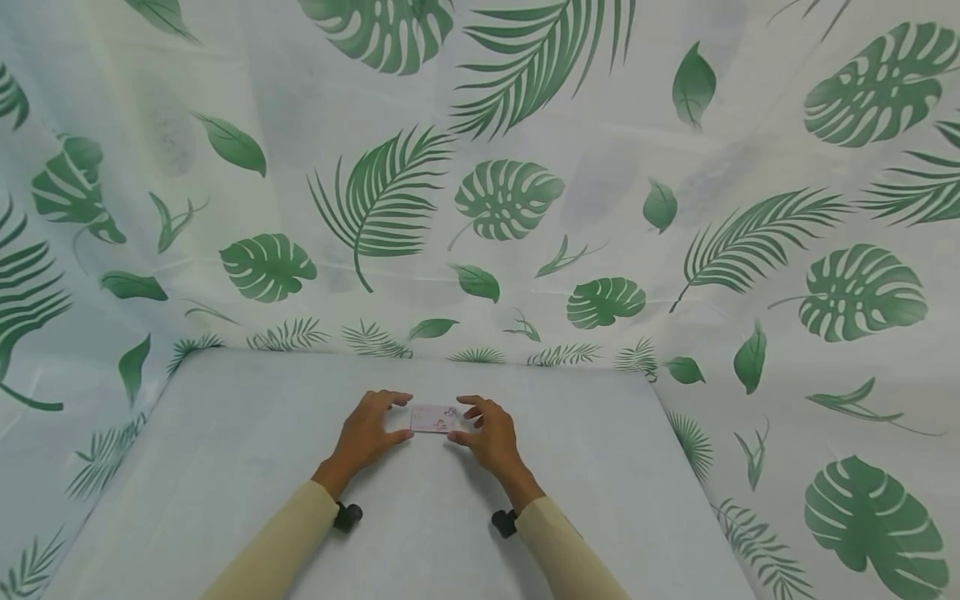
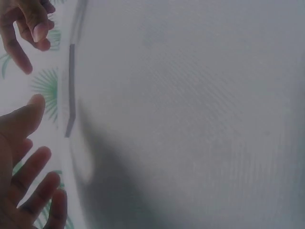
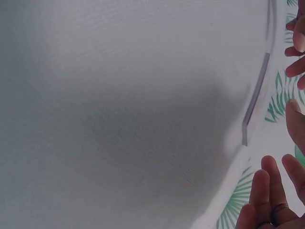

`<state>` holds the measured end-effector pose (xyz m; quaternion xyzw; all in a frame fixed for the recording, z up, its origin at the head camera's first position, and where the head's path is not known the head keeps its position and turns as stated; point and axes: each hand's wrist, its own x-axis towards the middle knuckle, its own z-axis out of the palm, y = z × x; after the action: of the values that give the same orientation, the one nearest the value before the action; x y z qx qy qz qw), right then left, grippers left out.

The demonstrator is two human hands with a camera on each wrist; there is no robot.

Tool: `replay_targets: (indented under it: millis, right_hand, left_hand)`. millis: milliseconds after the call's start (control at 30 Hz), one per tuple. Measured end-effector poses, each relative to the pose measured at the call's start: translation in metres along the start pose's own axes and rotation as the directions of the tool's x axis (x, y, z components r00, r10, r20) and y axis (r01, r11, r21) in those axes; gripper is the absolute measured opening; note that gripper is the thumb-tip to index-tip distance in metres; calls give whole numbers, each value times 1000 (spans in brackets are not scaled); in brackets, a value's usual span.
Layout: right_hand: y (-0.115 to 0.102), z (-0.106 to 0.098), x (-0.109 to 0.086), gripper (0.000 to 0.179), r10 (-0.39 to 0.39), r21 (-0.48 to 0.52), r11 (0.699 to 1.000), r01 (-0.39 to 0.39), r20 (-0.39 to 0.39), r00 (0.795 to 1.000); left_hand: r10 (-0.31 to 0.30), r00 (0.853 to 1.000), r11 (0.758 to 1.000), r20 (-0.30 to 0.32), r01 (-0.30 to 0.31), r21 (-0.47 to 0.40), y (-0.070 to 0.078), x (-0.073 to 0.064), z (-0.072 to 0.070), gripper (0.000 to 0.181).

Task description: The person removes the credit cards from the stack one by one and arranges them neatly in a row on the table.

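Note:
A small flat pink box (image 1: 432,419) with a darker floral print lies on the white table. In both wrist views it appears edge-on as a thin greyish-purple slab (image 2: 72,86) (image 3: 257,90). Around its left end my left hand (image 1: 365,433) is held with thumb and fingers spread apart. My right hand (image 1: 491,435) frames the right end the same way, its thumb near the front corner. Neither hand visibly grips the box; whether a fingertip touches it I cannot tell.
White cloth covers the table (image 1: 247,467). White curtains (image 1: 585,192) printed with green leaves rise behind it and on both sides. A black wrist device (image 1: 348,517) sits at the left cuff, another (image 1: 504,522) at the right.

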<state>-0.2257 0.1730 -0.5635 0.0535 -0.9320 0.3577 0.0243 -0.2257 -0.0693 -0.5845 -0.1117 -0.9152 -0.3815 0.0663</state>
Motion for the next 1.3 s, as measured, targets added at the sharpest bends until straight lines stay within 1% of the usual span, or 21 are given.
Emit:
replay_targets:
  millis: [200, 367, 600, 833, 1000, 1133, 1300]
  right_hand:
    - [-1, 6, 6, 61, 12, -7, 1000, -12, 32, 999]
    - [5, 13, 12, 61, 28, -30, 999, -26, 51, 998]
    - [7, 19, 18, 60, 51, -66, 997, -48, 39, 998]
    - [4, 20, 20, 59, 78, -93, 993, -73, 59, 995]
    - [1, 18, 20, 59, 65, -99, 993, -58, 64, 996]
    - [0, 18, 21, 59, 66, -117, 992, -57, 75, 995]
    - [0, 21, 20, 55, 80, -133, 989, -69, 81, 993]
  left_hand:
    - [-47, 999, 999, 17, 47, -13, -4, 4, 9, 60]
    - [-76, 997, 996, -1, 76, -48, -9, 9, 15, 59]
    - [-71, 997, 995, 6, 71, -65, -11, 14, 17, 58]
    - [-50, 999, 998, 1, 50, -25, -12, 14, 19, 57]
    - [-29, 999, 999, 13, 29, 14, -10, 15, 19, 57]
    - [-35, 999, 998, 24, 33, 54, -9, 16, 19, 57]
    - [-40, 999, 997, 27, 38, 71, -9, 16, 20, 54]
